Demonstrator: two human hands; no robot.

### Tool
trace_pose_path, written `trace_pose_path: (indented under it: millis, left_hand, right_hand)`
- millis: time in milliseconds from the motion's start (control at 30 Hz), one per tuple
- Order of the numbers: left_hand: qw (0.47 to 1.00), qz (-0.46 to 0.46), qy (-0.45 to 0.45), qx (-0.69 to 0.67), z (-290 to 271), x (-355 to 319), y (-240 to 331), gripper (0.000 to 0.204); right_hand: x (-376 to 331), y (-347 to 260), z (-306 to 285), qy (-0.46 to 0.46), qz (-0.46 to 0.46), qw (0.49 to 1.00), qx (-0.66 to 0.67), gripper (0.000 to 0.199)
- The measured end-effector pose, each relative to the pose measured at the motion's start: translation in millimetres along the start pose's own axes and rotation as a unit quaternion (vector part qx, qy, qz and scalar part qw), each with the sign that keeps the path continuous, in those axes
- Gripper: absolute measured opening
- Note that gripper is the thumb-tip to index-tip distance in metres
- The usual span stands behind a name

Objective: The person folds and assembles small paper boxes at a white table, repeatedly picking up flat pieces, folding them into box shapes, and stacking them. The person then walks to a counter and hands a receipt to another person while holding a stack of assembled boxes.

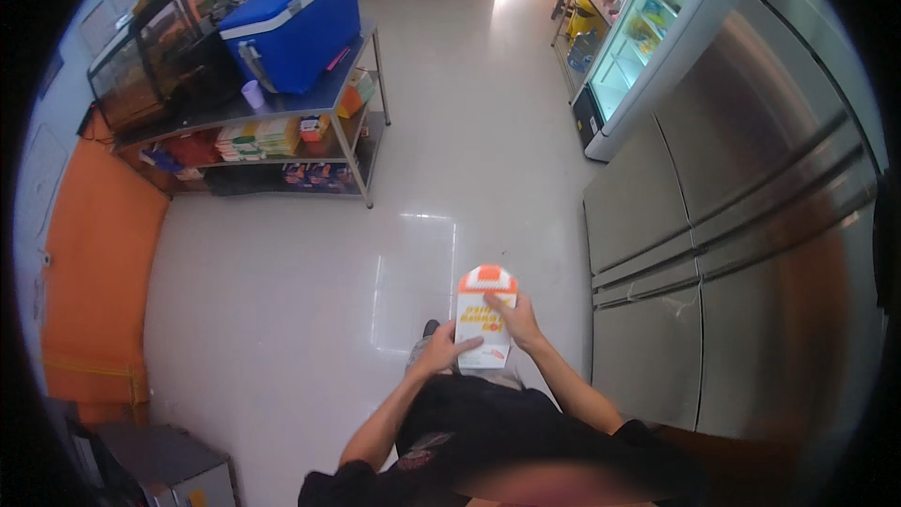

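A white and orange cardboard box (474, 353), flat-looking with a rounded orange top end, is held in front of my body above the floor. My left hand (444, 351) grips its lower left edge, the thumb lying across the front. On the other side, my right hand (519, 321) holds the upper right edge with the thumb pressed on the printed face. The fingers behind the box are hidden.
A metal shelf table (310, 122) at the far left bears a blue cooler box (291, 33), a purple cup (252, 94) and packages below. Large steel refrigerators (648, 347) line the right, with a glass-door fridge (638, 47) beyond. An orange panel (103, 272) stands left.
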State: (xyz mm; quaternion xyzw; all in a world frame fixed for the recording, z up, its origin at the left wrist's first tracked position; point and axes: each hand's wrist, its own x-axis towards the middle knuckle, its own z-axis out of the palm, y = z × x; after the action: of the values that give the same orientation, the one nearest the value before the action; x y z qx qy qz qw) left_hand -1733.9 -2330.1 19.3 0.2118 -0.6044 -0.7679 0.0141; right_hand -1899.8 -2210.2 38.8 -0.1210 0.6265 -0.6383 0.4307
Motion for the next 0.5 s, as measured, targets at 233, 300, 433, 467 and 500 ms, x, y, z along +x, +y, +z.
trace_pose_path:
  millis: [233, 300, 433, 467, 500]
  left_hand:
    - [0.95, 0.18, 0.033, 0.253, -63, 282, 159, 0.039]
    - [0.971, 0.183, 0.059, 0.139, -74, 360, 185, 0.037]
    - [0.97, 0.19, 0.118, 0.099, -108, 516, 226, 0.033]
    - [0.974, 0.156, 0.142, 0.081, -120, 542, 236, 0.032]
    - [0.968, 0.176, 0.168, 0.068, -133, 564, 248, 0.032]
  right_hand:
    - [204, -137, -45, 0.128, -0.123, 0.984, 0.029, 0.03]
    - [269, -162, -59, 0.097, -0.124, 0.987, -0.009, 0.03]
    - [420, -207, -72, 0.097, -0.105, 0.989, -0.03, 0.031]
    - [452, -223, -75, 0.056, -0.094, 0.993, -0.045, 0.04]
    - [483, -240, -72, 0.049, -0.105, 0.992, -0.057, 0.042]
